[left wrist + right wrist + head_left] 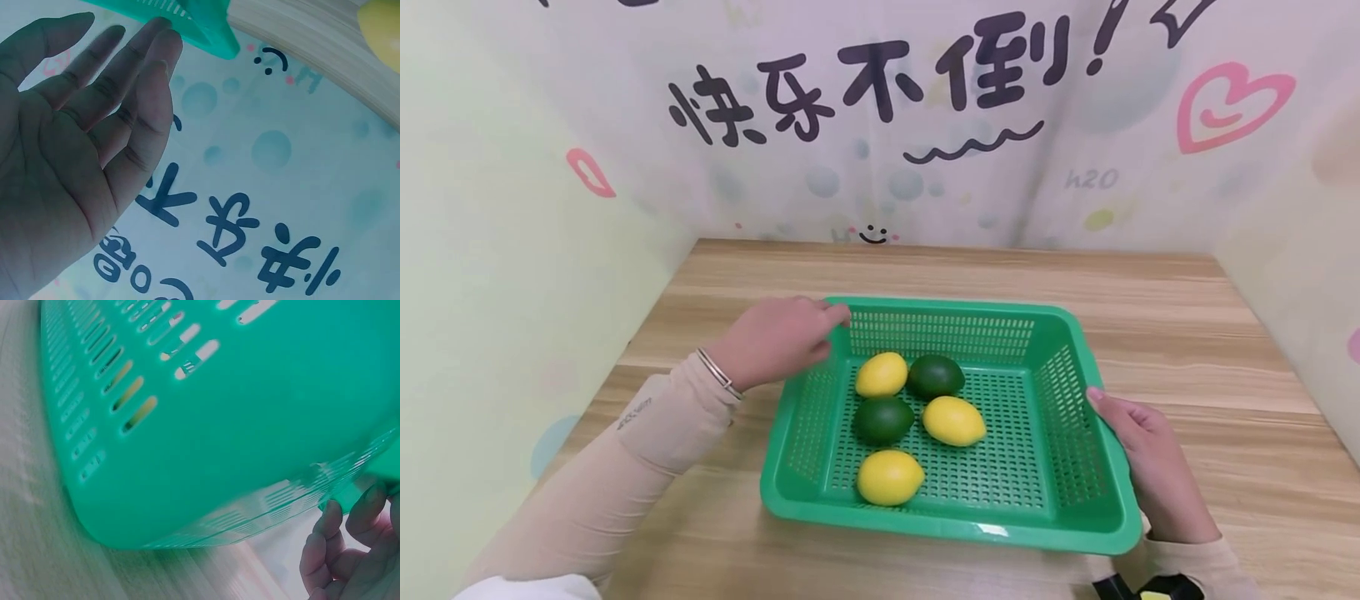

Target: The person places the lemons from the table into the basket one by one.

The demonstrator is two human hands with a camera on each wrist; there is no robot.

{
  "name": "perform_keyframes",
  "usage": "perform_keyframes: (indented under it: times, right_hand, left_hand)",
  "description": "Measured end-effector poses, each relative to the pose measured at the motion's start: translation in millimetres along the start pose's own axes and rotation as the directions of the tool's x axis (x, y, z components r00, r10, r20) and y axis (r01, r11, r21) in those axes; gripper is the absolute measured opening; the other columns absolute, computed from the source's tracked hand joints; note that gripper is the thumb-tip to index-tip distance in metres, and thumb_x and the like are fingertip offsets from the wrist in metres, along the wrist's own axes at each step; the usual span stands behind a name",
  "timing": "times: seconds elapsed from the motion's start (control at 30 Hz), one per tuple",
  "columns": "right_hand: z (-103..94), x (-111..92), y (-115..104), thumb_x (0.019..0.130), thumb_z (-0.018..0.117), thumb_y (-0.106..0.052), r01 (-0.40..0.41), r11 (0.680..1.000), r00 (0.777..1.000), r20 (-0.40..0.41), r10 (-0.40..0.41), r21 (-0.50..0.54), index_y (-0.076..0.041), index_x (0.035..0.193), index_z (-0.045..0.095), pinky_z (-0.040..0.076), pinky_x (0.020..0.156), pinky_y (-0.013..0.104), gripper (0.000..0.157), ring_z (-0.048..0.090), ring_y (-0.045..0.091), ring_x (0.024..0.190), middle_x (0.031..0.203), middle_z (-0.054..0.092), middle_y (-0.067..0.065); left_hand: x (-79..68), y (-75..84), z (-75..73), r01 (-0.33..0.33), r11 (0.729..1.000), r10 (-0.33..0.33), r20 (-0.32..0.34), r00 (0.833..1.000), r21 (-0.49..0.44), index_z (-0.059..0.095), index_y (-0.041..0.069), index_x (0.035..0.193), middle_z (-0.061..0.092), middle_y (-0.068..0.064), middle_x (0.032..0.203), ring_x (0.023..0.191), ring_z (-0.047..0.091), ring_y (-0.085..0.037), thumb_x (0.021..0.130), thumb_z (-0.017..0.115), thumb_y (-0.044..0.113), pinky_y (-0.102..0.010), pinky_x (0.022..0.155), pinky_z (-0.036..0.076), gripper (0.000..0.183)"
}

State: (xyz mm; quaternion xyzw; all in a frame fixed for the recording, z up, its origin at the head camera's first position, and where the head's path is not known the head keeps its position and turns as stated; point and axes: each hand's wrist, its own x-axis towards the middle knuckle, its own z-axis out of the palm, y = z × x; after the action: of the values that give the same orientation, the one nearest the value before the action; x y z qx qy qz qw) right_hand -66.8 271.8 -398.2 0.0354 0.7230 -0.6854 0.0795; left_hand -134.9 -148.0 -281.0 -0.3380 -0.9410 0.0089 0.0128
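A green plastic basket [1037, 450] with slotted walls stands on the wooden table. Inside, toward its left half, lie three yellow lemons [889, 477] and two dark green lemon-shaped fruits [883, 420]. My left hand [778, 342] is over the basket's far left corner. Its fingers are loosely bent with nothing in the palm in the left wrist view; whether the fingertips touch the rim is hard to tell. The right hand [1150, 458] grips the right rim, thumb on top. In the right wrist view, the fingers [315, 550] are beneath that rim.
Wooden table [1217, 333] surrounds the basket, and a printed cloth wall [865, 192] rises behind it. A smooth yellow rounded thing [384, 31] is partly cut off at the left wrist view's edge. A black and yellow object [1150, 590] sits by my right wrist.
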Motion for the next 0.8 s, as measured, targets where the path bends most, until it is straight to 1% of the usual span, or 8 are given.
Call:
perform_keyframes:
  times: [0.1,0.17,0.27,0.33,0.43,0.5,0.67,0.8]
  right_hand:
    - [-0.4,0,0,0.109,0.049,-0.035,0.000,1.000,1.000,0.000,0.000,0.011,-0.007,0.096,0.079,0.061,0.054,0.040,0.043,0.075,0.024,0.065,0.081,0.076,0.010]
    - [-0.1,0,0,0.109,0.050,-0.035,-0.004,1.000,1.000,-0.001,0.004,0.021,-0.007,0.096,0.078,0.061,0.054,0.040,0.042,0.075,0.024,0.065,0.081,0.076,0.009]
    - [0.2,-1,-1,0.109,0.051,-0.036,-0.011,1.000,1.000,0.001,0.011,0.030,-0.007,0.096,0.077,0.061,0.055,0.041,0.042,0.076,0.023,0.066,0.081,0.076,0.009]
    - [0.3,-2,-3,0.109,0.051,-0.037,-0.015,0.999,1.000,0.009,0.015,0.036,-0.006,0.097,0.077,0.062,0.056,0.041,0.042,0.076,0.024,0.068,0.082,0.077,0.009]
    - [0.7,-2,-4,0.108,0.051,-0.039,-0.018,0.999,1.000,0.014,0.018,0.030,-0.004,0.098,0.076,0.062,0.057,0.042,0.044,0.076,0.024,0.069,0.083,0.077,0.009]
    - [1.1,-1,-4,0.108,0.051,-0.039,-0.021,0.999,1.000,0.015,0.020,0.031,-0.004,0.098,0.076,0.062,0.058,0.043,0.044,0.076,0.024,0.070,0.083,0.077,0.010]
    - [0.8,-1,-3,0.108,0.051,-0.038,-0.026,0.999,1.000,0.015,0.025,0.038,-0.006,0.098,0.076,0.062,0.058,0.042,0.042,0.076,0.024,0.070,0.084,0.077,0.009]
    - [0.7,0,-2,0.109,0.051,-0.037,-0.025,0.999,1.000,0.013,0.024,0.047,-0.007,0.097,0.077,0.062,0.057,0.042,0.041,0.076,0.024,0.069,0.083,0.077,0.009]
  left_hand:
    - [-1.8,-5.6,0.9,0.023,1.000,-0.023,0.011,1.000,-0.010,0.066,0.002,0.115,0.055,0.001,0.067,0.052,0.044,-0.012,0.090,0.067,0.003,-0.023,0.042,0.034,0.025]
    - [-3.1,-8.4,1.7,0.033,0.999,-0.032,0.016,0.999,-0.015,0.066,0.002,0.115,0.053,0.002,0.066,0.052,0.043,-0.012,0.091,0.066,0.003,-0.023,0.042,0.035,0.024]
    - [-5.6,-10.2,1.2,0.045,0.999,-0.045,0.021,0.999,-0.022,0.066,0.003,0.115,0.062,-0.001,0.074,0.051,0.045,-0.012,0.091,0.066,0.003,-0.024,0.042,0.036,0.023]
    - [-7.5,-11.2,0.3,0.054,0.998,-0.054,0.020,0.998,-0.026,0.067,0.003,0.115,0.069,-0.005,0.083,0.053,0.047,-0.012,0.092,0.067,0.003,-0.024,0.043,0.037,0.023]
    - [-10.7,-13.8,-0.4,0.072,0.997,-0.071,0.025,0.997,-0.027,0.067,0.003,0.116,0.073,-0.009,0.095,0.055,0.049,-0.012,0.092,0.067,0.003,-0.025,0.044,0.039,0.024]
    - [-13.2,-16.5,0.2,0.080,0.996,-0.080,0.021,0.997,-0.027,0.067,0.003,0.115,0.073,-0.009,0.097,0.057,0.050,-0.012,0.093,0.067,0.003,-0.025,0.044,0.041,0.023]
    - [-19.1,-25.0,5.4,0.096,0.994,-0.096,0.001,0.995,-0.042,0.068,0.002,0.111,0.072,-0.007,0.090,0.058,0.053,-0.012,0.094,0.069,0.006,-0.026,0.048,0.045,0.017]
    - [-22.1,-30.5,9.3,0.107,0.992,-0.107,0.007,0.994,-0.060,0.068,0.003,0.110,0.074,-0.007,0.094,0.062,0.058,-0.012,0.094,0.068,0.008,-0.028,0.050,0.048,0.017]
